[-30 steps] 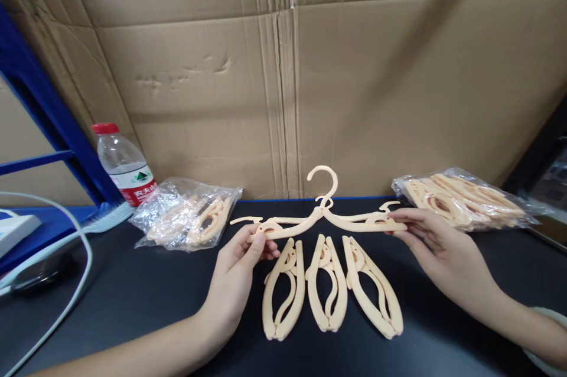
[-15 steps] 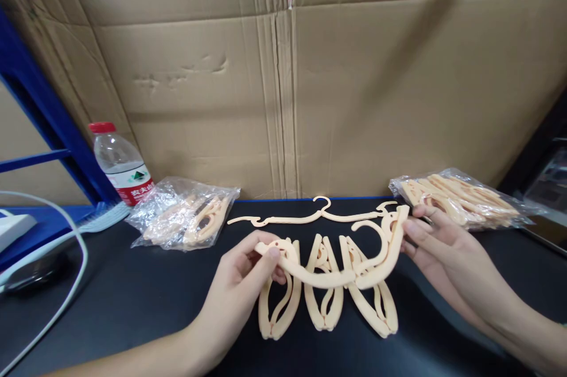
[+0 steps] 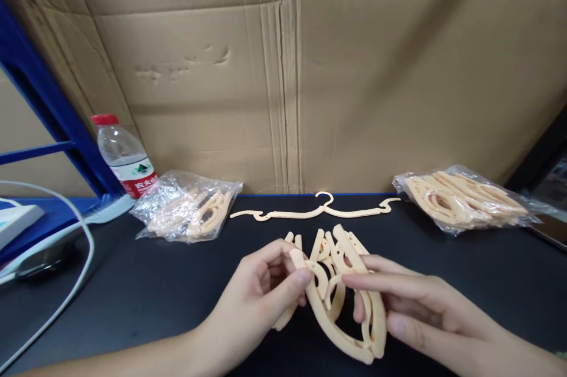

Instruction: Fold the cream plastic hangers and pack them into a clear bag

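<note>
Between my hands is a beige folding hanger (image 3: 330, 324), its two arms bent up into a narrow V with the joint at the bottom. My left hand (image 3: 270, 291) pinches the end of its left arm between thumb and fingers. On the other arm, my right hand (image 3: 411, 300) has its fingers around the side, gripping it. Folded hangers (image 3: 319, 244) lie on the table just behind, partly covered by the held hanger and my hands. Farther back an unfolded hanger (image 3: 296, 215) lies flat, its hook pointing away.
A clear bag of folded hangers (image 3: 208, 217) lies at the left beside a red-capped bottle (image 3: 128, 158). Another bag of hangers (image 3: 460, 200) lies at the right. A white cable (image 3: 91, 253) loops across the left side. A cardboard wall (image 3: 199, 87) stands behind the black table (image 3: 146, 306).
The held hanger has gone from spread wide to folded into a V. My hands have come closer together, the right one moving left and down.
</note>
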`<state>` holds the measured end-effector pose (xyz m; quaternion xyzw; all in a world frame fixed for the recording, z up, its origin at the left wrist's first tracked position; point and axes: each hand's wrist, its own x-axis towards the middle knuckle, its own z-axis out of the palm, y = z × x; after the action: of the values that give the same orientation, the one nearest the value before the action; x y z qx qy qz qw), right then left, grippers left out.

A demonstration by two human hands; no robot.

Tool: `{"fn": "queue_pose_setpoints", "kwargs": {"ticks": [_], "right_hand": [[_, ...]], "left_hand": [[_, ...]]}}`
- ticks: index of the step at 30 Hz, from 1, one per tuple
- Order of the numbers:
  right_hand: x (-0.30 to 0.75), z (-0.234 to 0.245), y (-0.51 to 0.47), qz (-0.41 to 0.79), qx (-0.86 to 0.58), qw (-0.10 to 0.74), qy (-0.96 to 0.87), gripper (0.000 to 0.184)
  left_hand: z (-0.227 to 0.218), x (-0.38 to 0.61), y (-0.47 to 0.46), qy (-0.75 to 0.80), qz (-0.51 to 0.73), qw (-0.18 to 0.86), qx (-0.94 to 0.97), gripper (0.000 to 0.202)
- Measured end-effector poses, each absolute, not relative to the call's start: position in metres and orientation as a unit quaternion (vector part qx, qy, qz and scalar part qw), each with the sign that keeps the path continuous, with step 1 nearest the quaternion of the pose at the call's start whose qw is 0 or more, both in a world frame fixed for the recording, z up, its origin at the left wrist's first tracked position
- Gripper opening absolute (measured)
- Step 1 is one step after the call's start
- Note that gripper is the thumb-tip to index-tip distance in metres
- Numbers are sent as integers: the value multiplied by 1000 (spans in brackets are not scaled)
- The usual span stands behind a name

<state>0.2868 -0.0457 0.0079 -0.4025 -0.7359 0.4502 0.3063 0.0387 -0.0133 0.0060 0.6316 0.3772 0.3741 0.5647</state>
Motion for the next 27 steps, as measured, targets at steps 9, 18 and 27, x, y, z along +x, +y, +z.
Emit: {"fn": "queue_pose_setpoints", "kwargs": {"ticks": [9, 18, 27], "right_hand": [[289, 1, -48, 438, -419, 292, -739, 39], [290, -4, -48, 433, -420, 303, -737, 40], [293, -6, -49, 424, -419, 315, -739, 43]], "left_hand": [[12, 42, -15, 359, 381, 582, 622, 27], [12, 40, -18, 319, 375, 604, 626, 22], [17, 41, -20, 292, 375, 616, 628, 17]]}}
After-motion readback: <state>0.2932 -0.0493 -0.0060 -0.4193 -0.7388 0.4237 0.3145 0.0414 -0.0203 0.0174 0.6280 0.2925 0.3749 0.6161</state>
